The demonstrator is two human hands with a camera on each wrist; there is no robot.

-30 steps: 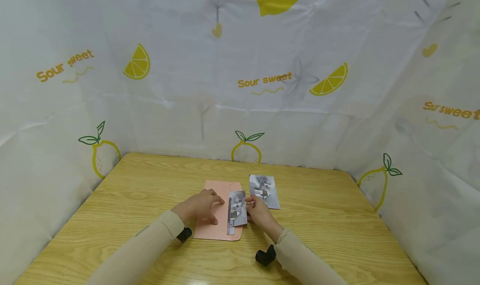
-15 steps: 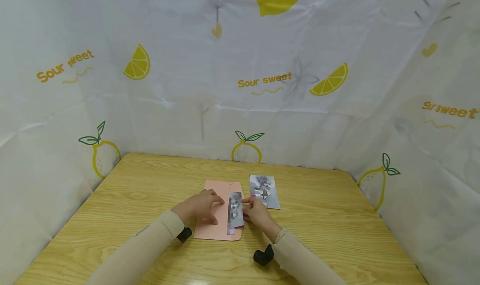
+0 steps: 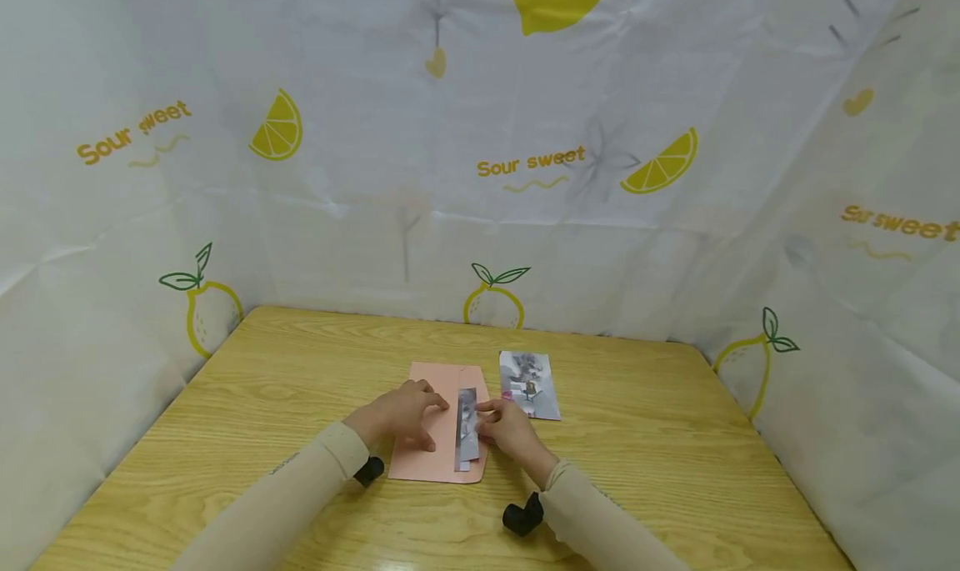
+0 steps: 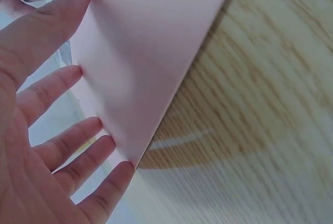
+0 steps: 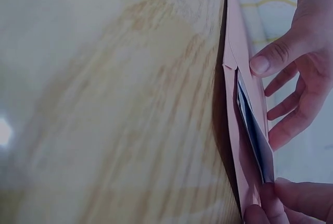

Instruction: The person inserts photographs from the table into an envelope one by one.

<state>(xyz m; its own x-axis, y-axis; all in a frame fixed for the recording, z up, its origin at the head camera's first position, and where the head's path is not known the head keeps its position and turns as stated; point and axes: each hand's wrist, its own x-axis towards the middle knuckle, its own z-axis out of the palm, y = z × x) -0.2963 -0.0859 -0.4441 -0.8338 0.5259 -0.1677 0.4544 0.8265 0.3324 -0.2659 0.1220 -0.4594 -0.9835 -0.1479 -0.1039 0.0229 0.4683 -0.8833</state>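
A pink envelope (image 3: 423, 463) lies flat mid-table, its flap side to the right. Out of its opening shows a narrow strip of a grey picture card (image 3: 467, 438), with a paler edge of paper showing below it. My right hand (image 3: 513, 431) pinches the card's right edge between thumb and fingers. In the right wrist view the card (image 5: 253, 130) slants into the opening, with the right fingertips (image 5: 270, 195) at its near end. My left hand (image 3: 402, 408) rests on the envelope's left part, thumb and fingers spread, fingertips touching the paper (image 4: 145, 41) in the left wrist view.
A second grey picture card (image 3: 536, 383) lies on the wooden table (image 3: 637, 438), just behind and right of my right hand. Black wrist devices (image 3: 522, 517) hang at both cuffs. A white lemon-print cloth (image 3: 360, 162) surrounds the table's back and sides.
My right hand has moved left, and the card with it, so a narrower strip of it shows outside the envelope. The left hand has stayed in place.
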